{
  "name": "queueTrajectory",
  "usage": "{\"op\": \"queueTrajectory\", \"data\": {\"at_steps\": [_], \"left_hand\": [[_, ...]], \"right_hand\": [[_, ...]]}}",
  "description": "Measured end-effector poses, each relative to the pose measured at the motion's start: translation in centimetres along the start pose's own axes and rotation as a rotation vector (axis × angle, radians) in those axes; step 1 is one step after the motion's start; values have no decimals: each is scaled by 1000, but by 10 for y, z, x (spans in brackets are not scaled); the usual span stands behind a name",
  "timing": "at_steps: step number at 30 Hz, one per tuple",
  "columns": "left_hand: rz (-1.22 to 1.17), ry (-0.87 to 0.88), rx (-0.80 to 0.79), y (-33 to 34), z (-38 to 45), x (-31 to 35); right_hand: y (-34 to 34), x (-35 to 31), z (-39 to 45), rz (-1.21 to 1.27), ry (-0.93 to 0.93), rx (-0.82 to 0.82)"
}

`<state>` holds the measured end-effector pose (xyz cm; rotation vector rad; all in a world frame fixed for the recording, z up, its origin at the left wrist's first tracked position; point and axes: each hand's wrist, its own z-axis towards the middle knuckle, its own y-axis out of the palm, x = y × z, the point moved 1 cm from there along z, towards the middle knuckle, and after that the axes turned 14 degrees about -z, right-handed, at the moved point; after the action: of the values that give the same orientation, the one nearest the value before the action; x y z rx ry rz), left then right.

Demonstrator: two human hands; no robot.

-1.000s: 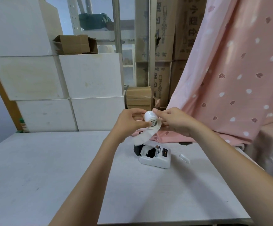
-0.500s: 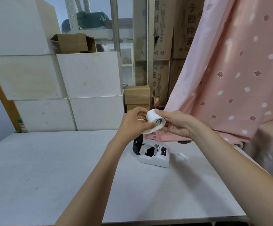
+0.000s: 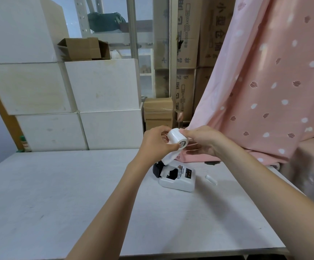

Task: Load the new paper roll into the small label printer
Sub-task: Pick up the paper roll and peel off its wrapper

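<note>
I see a glossy white paper roll (image 3: 175, 137), its loose strip smooth. Label printer (image 3: 178, 178): matt white plastic, black plastic lid. Table (image 3: 58, 194): matt pale board, faintly scuffed. Pink curtain (image 3: 265, 81): soft printed cloth. Brown cardboard boxes (image 3: 159, 114), dull finish.

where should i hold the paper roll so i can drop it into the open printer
Grip the white paper roll by its two flat ends, one hand from each side, as the left hand and right hand roughly do now. That keeps the curved face and the hanging loose strip free, so it can lower from above into the small white label printer's open bay.
</note>
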<state>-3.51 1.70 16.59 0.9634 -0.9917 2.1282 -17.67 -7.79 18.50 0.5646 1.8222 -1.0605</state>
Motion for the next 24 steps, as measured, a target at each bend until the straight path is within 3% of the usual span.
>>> {"op": "queueTrajectory", "data": {"at_steps": [17, 24], "left_hand": [[-1, 34, -2, 4, -1, 7], [53, 13, -52, 5, -3, 3]], "right_hand": [[0, 7, -8, 333, 82, -276], [2, 8, -12, 167, 106, -315]]}}
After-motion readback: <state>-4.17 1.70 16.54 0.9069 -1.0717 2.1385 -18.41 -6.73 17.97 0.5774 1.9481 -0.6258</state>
